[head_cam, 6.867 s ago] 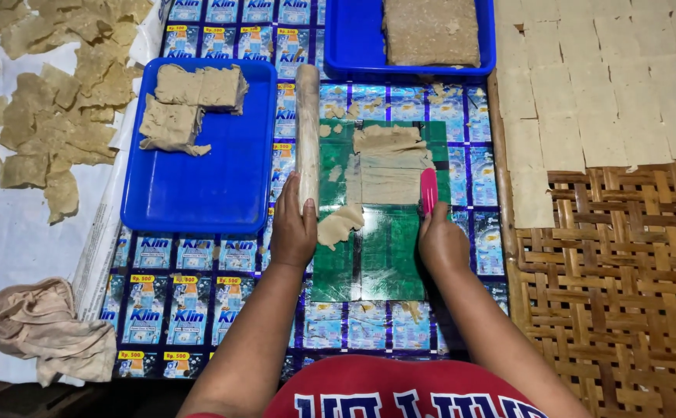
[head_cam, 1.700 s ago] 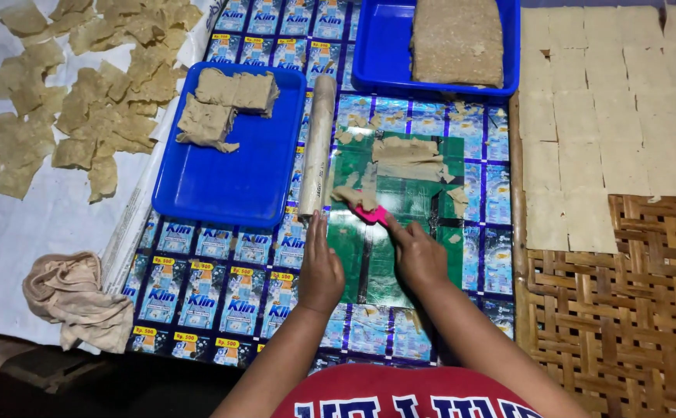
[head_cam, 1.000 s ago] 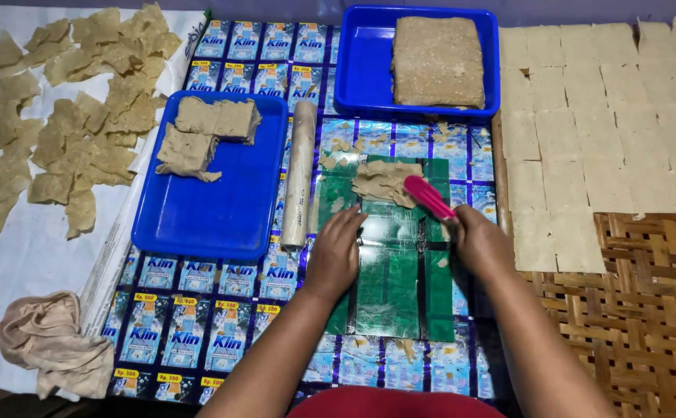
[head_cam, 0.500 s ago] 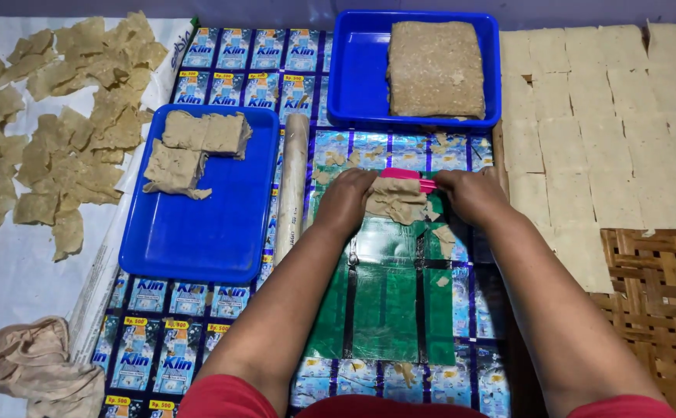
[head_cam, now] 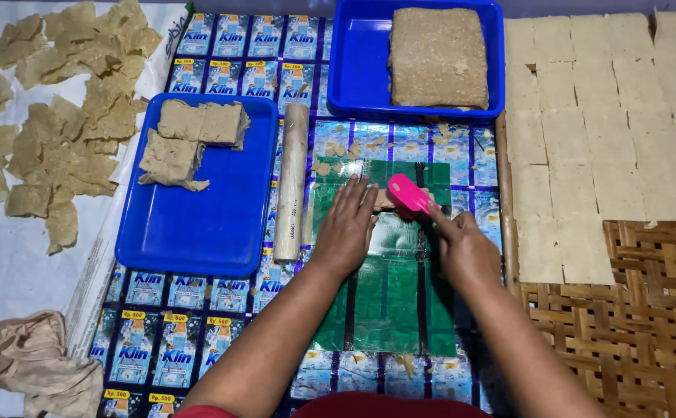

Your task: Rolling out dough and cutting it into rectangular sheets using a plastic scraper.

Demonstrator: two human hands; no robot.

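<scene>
My left hand (head_cam: 347, 226) lies flat, fingers spread, on a green plastic sheet (head_cam: 388, 294) spread over a mat of printed sachets. My right hand (head_cam: 462, 246) grips a pink scraper (head_cam: 409, 193) at the sheet's far part, its blade against a small lump of beige dough (head_cam: 388, 200) between the two hands. Dough crumbs lie scattered past the sheet's far edge. A wooden rolling pin (head_cam: 291, 182) lies lengthwise just left of my left hand.
A blue tray (head_cam: 199, 224) at left holds folded dough pieces (head_cam: 191, 139). A second blue tray (head_cam: 361, 70) at the back holds a big dough slab (head_cam: 437, 56). Cut dough squares (head_cam: 609, 116) cover a woven mat (head_cam: 624, 325) at right. Torn scraps (head_cam: 51, 131) and a cloth (head_cam: 36, 368) lie left.
Both hands drew back toward me from the far edge of the green sheet. The wide dough piece they gathered is now a small lump by the scraper.
</scene>
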